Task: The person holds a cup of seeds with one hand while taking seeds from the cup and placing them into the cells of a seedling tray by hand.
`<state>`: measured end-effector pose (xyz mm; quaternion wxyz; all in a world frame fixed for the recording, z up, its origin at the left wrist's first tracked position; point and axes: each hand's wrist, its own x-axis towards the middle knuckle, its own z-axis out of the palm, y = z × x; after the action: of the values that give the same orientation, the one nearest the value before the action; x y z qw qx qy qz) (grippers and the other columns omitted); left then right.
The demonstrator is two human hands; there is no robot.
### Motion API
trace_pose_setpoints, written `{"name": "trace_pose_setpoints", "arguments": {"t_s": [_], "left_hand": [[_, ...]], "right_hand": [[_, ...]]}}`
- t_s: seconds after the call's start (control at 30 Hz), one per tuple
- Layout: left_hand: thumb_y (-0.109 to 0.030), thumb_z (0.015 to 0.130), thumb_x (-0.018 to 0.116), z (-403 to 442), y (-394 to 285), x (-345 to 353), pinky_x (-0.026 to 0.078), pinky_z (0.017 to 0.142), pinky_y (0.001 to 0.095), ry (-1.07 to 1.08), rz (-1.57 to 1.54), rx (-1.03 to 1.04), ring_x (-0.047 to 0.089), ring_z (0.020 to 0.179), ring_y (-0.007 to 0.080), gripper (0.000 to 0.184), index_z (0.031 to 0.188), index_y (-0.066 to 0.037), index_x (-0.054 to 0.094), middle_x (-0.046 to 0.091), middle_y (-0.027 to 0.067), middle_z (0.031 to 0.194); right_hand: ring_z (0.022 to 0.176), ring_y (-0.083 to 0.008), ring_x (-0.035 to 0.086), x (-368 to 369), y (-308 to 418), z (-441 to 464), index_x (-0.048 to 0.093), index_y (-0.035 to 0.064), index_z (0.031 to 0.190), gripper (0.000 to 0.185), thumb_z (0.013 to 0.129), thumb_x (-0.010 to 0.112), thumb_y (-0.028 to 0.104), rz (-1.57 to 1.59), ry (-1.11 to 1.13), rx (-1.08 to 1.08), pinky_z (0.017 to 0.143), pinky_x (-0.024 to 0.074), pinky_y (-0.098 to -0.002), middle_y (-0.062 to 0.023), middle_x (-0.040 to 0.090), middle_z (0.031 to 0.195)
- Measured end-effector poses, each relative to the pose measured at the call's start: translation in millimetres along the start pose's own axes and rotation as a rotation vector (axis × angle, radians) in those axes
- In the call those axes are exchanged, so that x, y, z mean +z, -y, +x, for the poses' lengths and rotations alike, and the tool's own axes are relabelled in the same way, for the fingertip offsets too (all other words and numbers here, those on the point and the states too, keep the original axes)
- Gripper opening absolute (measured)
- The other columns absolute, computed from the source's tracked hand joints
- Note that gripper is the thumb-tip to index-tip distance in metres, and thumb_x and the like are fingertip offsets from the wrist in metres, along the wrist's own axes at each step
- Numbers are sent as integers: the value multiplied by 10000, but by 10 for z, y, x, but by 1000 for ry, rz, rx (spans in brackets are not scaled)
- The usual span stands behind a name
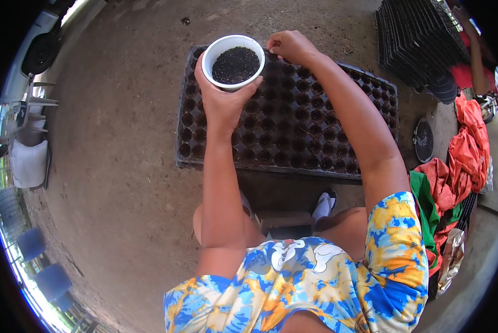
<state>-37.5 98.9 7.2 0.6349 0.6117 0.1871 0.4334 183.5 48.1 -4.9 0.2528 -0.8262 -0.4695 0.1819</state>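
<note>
My left hand (224, 104) is wrapped round a white plastic cup (206, 66) and holds it over the far left part of a black seedling tray (338, 119). Small dark grains that look like seeds (236, 64) lie inside the cup. Just right of it, my right hand (294, 48) hovers at the tray's far edge, thumb and fingertips pinched together; whatever is between them is too small to make out. The tray's many round cells look filled with dark soil.
A tall stack of black trays (413, 41) stands at the far right, with another person's arm (476, 61) beside it. A round black dish (424, 140) and heaped red cloth (465, 150) lie right of the tray. White chairs (29, 161) stand at the left.
</note>
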Motion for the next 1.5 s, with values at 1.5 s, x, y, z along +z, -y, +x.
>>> {"name": "trace_pose_setpoints", "arguments": {"t_s": [1.5], "left_hand": [[-71, 593, 872, 51, 26, -196, 421, 989, 331, -60, 127, 51, 523, 1126, 201, 926, 1328, 6, 313, 501, 122, 1224]], "right_hand": [[775, -237, 683, -46, 299, 71, 725, 110, 976, 223, 834, 653, 265, -76, -167, -175, 723, 524, -346, -103, 710, 851]]}}
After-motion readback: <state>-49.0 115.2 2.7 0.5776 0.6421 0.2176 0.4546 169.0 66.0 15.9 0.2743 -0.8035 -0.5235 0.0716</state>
